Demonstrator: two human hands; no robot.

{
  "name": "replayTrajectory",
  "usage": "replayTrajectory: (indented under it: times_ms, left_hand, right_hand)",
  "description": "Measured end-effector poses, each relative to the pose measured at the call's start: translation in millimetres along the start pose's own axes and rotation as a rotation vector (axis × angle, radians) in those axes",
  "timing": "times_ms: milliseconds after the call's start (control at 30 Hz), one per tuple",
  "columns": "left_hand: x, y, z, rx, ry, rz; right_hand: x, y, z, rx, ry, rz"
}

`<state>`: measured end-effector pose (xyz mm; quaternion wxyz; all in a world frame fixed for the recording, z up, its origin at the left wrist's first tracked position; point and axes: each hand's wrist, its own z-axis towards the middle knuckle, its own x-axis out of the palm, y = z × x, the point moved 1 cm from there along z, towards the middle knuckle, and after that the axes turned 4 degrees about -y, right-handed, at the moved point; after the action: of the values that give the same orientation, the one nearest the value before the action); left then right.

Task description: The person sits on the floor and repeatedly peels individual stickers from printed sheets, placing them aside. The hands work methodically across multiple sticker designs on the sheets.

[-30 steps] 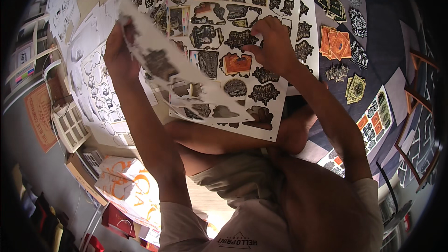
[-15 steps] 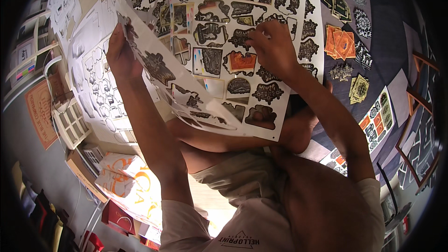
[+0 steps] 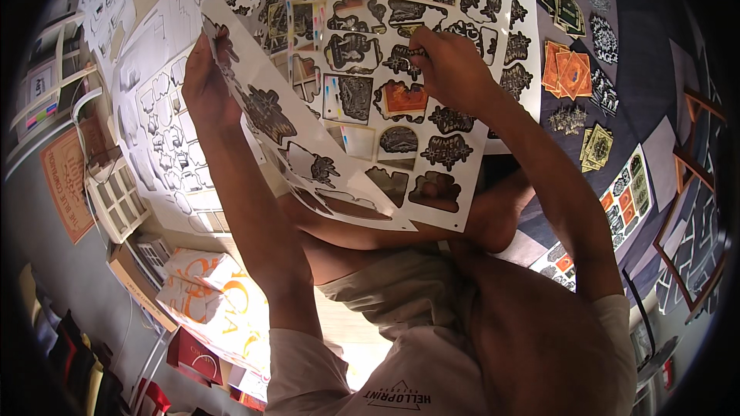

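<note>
My left hand [image 3: 210, 92] grips the raised left edge of a thin white sheet [image 3: 331, 142], which slants up and bends over my lap. Dark shapes and cut-out gaps run along this lifted strip. To its right spreads a broad sticker sheet [image 3: 366, 135] with black-and-white, orange and photo-like designs; my leg shows through some openings near its bottom corner. My right hand [image 3: 459, 69] is closed in a pinch at a black-and-white sticker [image 3: 401, 60] in the upper middle of that sheet. Its fingertips are partly hidden, and whether the sticker is loose cannot be seen.
Sorted sticker piles lie on the dark cloth at right: green-black [image 3: 564, 11], orange [image 3: 566, 69], yellow [image 3: 597, 146] and black-and-white [image 3: 604, 38]. Cut-out white sheets [image 3: 169, 139] spread at left. A white-orange bag [image 3: 208, 293] and a small compartment shelf [image 3: 116, 200] stand lower left.
The sticker sheet has shifted slightly to the right and down. My right hand has closed its fingers at the sticker and turned a little; my left hand still holds the sheet edge.
</note>
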<state>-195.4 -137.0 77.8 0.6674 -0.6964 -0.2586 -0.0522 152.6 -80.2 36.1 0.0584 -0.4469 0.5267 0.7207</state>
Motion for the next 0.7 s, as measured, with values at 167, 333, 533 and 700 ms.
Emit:
replayTrajectory:
  times_ms: [167,333,533,700]
  left_hand:
    - [2,5,-4,0.026,0.061,-0.119]
    - [11,2,-5,0.029,0.06,-0.125]
    - [29,-4,-11,0.002,-0.004,-0.07]
    - [68,-26,-18,0.045,-0.087,0.403]
  right_hand:
    - [4,-1,5,-0.007,0.04,-0.057]
    - [4,0,5,0.002,0.069,-0.11]
    - [4,2,2,-0.067,0.055,-0.136]
    - [-32,9,-6,-0.058,-0.207,0.052]
